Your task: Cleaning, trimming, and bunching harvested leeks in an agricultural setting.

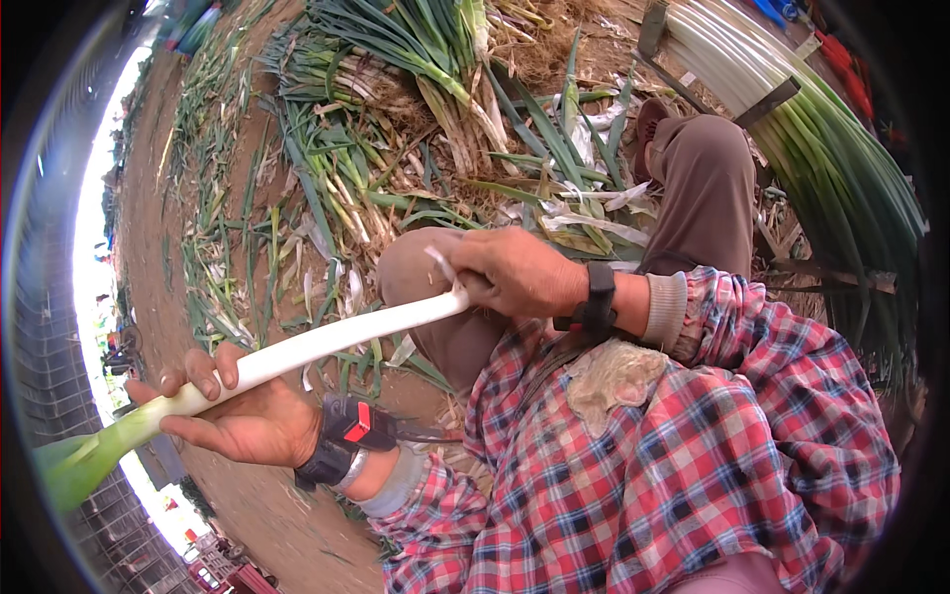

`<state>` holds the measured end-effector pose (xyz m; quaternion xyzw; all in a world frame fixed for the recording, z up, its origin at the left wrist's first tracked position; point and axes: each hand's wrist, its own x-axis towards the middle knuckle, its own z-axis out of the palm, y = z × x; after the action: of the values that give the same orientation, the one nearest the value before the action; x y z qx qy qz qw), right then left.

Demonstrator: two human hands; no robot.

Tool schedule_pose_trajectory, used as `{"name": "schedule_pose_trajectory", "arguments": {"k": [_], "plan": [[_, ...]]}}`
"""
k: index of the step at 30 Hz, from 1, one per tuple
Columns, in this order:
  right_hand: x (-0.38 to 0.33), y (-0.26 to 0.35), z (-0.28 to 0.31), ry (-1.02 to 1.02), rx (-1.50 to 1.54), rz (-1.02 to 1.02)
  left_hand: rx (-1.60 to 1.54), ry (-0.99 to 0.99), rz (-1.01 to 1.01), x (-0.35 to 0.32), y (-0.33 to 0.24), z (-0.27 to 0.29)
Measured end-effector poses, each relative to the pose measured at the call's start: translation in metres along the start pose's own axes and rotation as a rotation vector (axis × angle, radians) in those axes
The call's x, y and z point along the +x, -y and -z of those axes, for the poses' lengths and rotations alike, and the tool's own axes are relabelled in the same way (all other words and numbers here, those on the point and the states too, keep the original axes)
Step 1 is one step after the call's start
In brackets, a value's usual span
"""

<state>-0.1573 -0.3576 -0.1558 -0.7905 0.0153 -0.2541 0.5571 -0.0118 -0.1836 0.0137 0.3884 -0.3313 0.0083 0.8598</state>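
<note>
In the head view there are two hands, two dark wristbands, one on each wrist, and one leek point(341, 337) held between the hands. The left hand point(259, 421) supports it near the green part, fingers curled around. The right hand point(520, 272) pinches its white end, above one knee point(421, 259). On the brown ground point(287, 510) lie loose leaves point(584, 213) and a heap of leeks point(401, 45), too many for counting; at upper right, more leeks fill a metal rack point(770, 102).
</note>
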Motion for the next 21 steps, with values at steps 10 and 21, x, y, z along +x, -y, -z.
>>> {"name": "schedule_pose_trajectory", "arguments": {"k": [10, 21], "plan": [[-0.005, -0.047, 0.047, -0.208, -0.345, -0.208, -0.202, 0.045, 0.012, 0.024, 0.014, 0.016], [-0.011, -0.029, 0.096, 0.004, -0.519, -0.223, 0.083, 0.02, 0.222, 0.023, 0.064, -0.05]]}}
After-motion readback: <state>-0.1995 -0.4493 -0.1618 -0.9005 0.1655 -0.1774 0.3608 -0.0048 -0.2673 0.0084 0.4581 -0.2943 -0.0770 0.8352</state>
